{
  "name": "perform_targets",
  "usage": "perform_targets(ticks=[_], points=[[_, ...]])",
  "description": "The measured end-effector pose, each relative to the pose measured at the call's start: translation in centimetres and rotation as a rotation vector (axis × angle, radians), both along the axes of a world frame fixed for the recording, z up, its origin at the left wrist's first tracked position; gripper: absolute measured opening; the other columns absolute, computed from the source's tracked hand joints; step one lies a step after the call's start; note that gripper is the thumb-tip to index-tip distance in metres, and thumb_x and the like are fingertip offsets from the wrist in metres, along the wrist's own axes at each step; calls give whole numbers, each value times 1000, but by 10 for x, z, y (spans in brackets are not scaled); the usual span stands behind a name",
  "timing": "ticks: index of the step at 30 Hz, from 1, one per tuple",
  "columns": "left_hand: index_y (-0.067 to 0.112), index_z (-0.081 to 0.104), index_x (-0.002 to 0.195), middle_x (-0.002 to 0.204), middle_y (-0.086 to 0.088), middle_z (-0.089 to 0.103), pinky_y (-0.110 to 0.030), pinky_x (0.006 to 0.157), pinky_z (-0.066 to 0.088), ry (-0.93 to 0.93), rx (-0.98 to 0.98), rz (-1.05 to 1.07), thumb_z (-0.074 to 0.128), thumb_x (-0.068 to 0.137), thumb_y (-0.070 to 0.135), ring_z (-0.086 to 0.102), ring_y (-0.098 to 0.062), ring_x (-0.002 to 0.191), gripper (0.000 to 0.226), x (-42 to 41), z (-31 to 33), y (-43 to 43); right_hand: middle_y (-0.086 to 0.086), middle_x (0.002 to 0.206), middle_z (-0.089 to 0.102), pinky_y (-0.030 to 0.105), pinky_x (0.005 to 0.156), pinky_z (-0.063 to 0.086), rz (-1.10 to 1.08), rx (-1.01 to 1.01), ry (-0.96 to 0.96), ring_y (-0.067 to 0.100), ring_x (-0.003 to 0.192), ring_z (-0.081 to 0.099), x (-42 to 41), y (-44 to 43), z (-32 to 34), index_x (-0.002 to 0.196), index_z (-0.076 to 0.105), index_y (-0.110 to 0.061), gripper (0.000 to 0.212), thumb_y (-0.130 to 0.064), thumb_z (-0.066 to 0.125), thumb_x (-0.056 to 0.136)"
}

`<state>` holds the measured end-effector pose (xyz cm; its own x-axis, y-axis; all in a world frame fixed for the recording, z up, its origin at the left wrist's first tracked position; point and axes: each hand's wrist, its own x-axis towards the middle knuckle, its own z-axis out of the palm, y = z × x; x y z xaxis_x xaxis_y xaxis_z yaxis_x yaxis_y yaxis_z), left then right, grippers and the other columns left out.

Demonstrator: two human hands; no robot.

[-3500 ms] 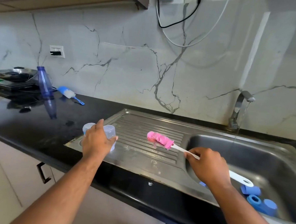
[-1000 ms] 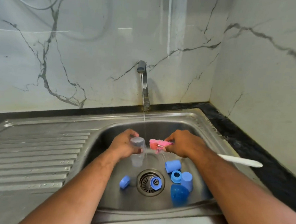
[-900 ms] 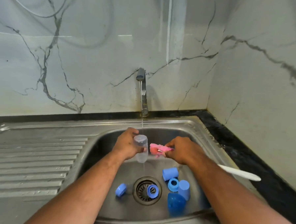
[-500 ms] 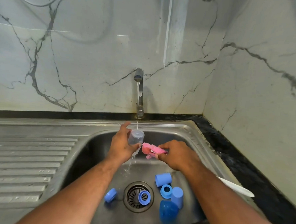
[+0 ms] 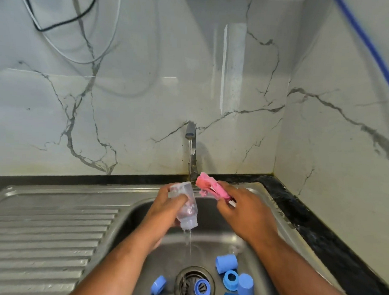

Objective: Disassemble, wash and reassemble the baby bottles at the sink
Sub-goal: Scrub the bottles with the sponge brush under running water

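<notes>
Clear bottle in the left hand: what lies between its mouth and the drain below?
Head view: only a thin stream of water pouring from the bottle, then bare wet sink floor up to the drain.

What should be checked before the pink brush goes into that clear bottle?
1. Left hand grips the clear bottle: ok.
2. Bottle drained: not ok, water runs from its downturned mouth.
3. Right hand holds the pink brush: ok.
4. Tap running: ok.
5. Drain unblocked: not ok, a blue ring lies on it.
6. Bottle's inside clean: cannot tell.
</notes>
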<state>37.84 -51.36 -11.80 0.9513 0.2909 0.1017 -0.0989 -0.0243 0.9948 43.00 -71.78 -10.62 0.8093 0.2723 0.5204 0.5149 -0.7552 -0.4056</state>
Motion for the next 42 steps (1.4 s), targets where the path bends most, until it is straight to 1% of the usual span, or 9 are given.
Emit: perform_targets(ticks=[4, 7, 10, 15, 23, 27, 33, 38, 42], points=[[38, 54, 116, 99, 1, 72, -28, 76, 54, 0, 247, 16, 73, 74, 19, 70, -16, 89, 50, -23, -10, 5, -16, 113, 66, 24, 72, 45, 67, 35, -19, 4, 89, 57, -10, 2, 2, 135, 59, -43, 42, -45, 55, 93], [38, 58, 110, 97, 5, 71, -21, 75, 54, -1, 431, 64, 78, 68, 13, 70, -10, 91, 52, -22, -25, 16, -17, 104, 66, 22, 69, 44, 126, 31, -43, 5, 85, 57, -13, 7, 0, 120, 67, -38, 35, -43, 50, 89], [35, 58, 110, 98, 7, 70, -16, 74, 54, -33, 546, 15, 79, 72, 4, 68, 0, 86, 53, -17, -27, 18, -18, 104, 60, 19, 71, 43, 201, -5, -13, 4, 86, 55, -11, 10, -4, 138, 54, -49, 47, -38, 47, 93], [38, 59, 120, 101, 8, 73, -32, 81, 60, -120, 525, -2, 78, 68, 12, 71, -5, 90, 61, -10, -31, 6, -21, 105, 44, 11, 67, 33, 253, -149, 16, 1, 91, 49, -13, 15, -8, 149, 31, -59, 56, -52, 51, 97], [37, 62, 114, 99, 12, 72, -26, 79, 59, -125, 554, -19, 83, 67, 8, 70, -3, 89, 59, -8, -35, 13, -14, 90, 54, 17, 59, 33, 289, -108, -56, 5, 77, 55, -11, 16, -9, 119, 69, -49, 30, -54, 63, 90], [39, 62, 114, 97, 12, 71, -22, 74, 56, -90, 589, -82, 81, 62, 16, 69, -3, 86, 60, -6, -37, 5, -12, 92, 53, 21, 59, 35, 151, -113, -52, 6, 78, 53, -10, 14, -6, 125, 66, -50, 32, -50, 60, 94], [34, 64, 109, 96, 8, 73, -32, 79, 60, -72, 508, -48, 81, 59, 20, 70, -7, 86, 55, -5, -39, 10, -13, 85, 57, 31, 65, 50, 364, -33, 103, 5, 76, 57, -14, 18, -7, 113, 72, -49, 40, -59, 56, 79], [38, 62, 117, 95, 10, 71, -19, 69, 51, -58, 521, -167, 79, 64, 17, 68, -3, 82, 59, -8, -38, -3, -10, 87, 57, 35, 67, 51, 251, 7, 12, 5, 76, 56, -15, 16, -6, 121, 68, -49, 31, -42, 65, 91], [41, 64, 113, 101, 8, 74, -36, 85, 60, -68, 444, -133, 79, 61, 22, 72, -11, 94, 57, -7, -37, -1, -10, 85, 58, 39, 67, 53, 386, 24, 62, 7, 75, 58, -22, 21, -3, 114, 69, -48, 29, -49, 62, 86]])
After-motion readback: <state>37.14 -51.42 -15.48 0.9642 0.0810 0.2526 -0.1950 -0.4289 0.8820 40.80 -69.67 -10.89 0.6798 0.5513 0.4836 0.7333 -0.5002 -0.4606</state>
